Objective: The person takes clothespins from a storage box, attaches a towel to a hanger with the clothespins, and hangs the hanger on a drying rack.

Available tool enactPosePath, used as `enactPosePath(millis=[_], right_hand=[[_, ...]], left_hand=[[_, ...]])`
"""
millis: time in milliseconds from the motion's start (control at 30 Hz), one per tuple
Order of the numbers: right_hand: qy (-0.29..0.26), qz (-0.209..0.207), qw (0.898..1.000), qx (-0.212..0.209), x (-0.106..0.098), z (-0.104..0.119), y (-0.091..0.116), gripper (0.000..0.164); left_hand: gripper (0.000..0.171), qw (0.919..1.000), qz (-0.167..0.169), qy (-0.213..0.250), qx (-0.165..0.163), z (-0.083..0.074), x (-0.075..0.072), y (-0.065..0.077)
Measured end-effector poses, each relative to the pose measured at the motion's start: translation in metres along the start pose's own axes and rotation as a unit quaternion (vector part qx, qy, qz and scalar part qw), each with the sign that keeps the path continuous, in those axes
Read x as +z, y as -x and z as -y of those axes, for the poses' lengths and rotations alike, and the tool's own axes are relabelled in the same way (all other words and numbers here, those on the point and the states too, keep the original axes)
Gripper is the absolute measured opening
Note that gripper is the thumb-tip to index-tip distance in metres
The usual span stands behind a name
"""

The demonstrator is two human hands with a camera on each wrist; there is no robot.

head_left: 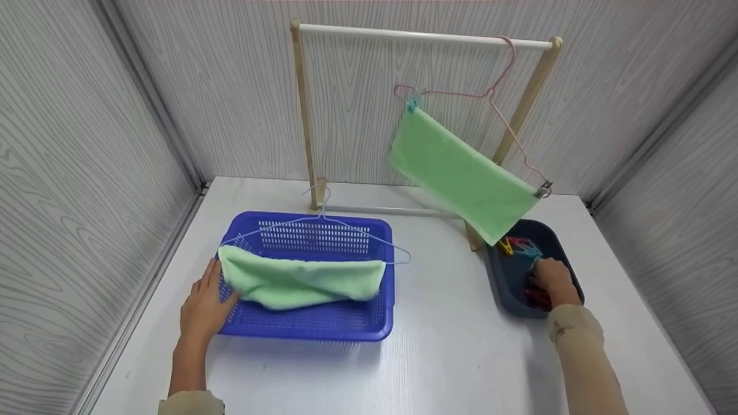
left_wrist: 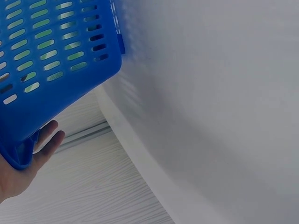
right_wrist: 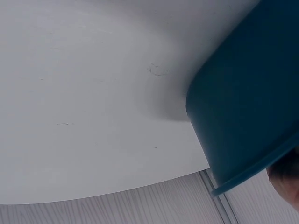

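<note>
My left hand (head_left: 204, 305) rests at the left rim of a blue slotted laundry basket (head_left: 305, 334), its fingers straight along the side. In the left wrist view, the fingers (left_wrist: 49, 148) reach past the rim. A pale green towel (head_left: 300, 279) hangs folded over a light blue wire hanger (head_left: 351, 226) lying across the basket. My right hand (head_left: 554, 279) dips into a dark blue bin (head_left: 504, 297) of colored clothespins (head_left: 524, 246). A teal clothespin shows at its fingertips, which are partly hidden; I cannot tell if they pinch it. In the right wrist view, the bin wall hides most of that hand.
A rack with a white top rail (head_left: 403, 34) and wooden posts (head_left: 304, 115) stands behind. From it hangs a pink hanger (head_left: 507, 124), tilted, with a green cloth (head_left: 461, 173) clipped on by a teal clip (head_left: 413, 104) and a dark clip (head_left: 543, 189). The cloth's lower corner overlaps the bin.
</note>
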State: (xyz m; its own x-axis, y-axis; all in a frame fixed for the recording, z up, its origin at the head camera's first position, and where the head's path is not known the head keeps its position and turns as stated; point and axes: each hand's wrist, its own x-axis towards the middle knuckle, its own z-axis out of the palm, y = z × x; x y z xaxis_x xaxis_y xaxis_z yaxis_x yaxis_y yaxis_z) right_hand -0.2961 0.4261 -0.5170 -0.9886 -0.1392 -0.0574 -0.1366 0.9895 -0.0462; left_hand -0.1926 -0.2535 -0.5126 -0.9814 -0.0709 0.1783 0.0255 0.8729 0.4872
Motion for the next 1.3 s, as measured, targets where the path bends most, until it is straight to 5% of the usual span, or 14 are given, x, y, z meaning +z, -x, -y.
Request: enactPosePath(millis=[700, 1000, 1300], right_hand=[[0.014, 0.017, 1.000, 0.004, 0.003, 0.000, 0.004, 0.026], [0.017, -0.010, 1.000, 0.005, -0.006, 0.003, -0.006, 0.023], [0.021, 0.009, 0.999, 0.023, 0.000, 0.002, 0.000, 0.026]], left_hand=[[0.067, 0.9999, 0.010, 0.007, -0.001, -0.002, -0.003, 0.000], [0.068, 0.9999, -0.009, 0.011, -0.001, 0.000, -0.002, -0.007], [0.069, 0.9997, 0.016, 0.010, -0.015, -0.001, -0.001, -0.001]])
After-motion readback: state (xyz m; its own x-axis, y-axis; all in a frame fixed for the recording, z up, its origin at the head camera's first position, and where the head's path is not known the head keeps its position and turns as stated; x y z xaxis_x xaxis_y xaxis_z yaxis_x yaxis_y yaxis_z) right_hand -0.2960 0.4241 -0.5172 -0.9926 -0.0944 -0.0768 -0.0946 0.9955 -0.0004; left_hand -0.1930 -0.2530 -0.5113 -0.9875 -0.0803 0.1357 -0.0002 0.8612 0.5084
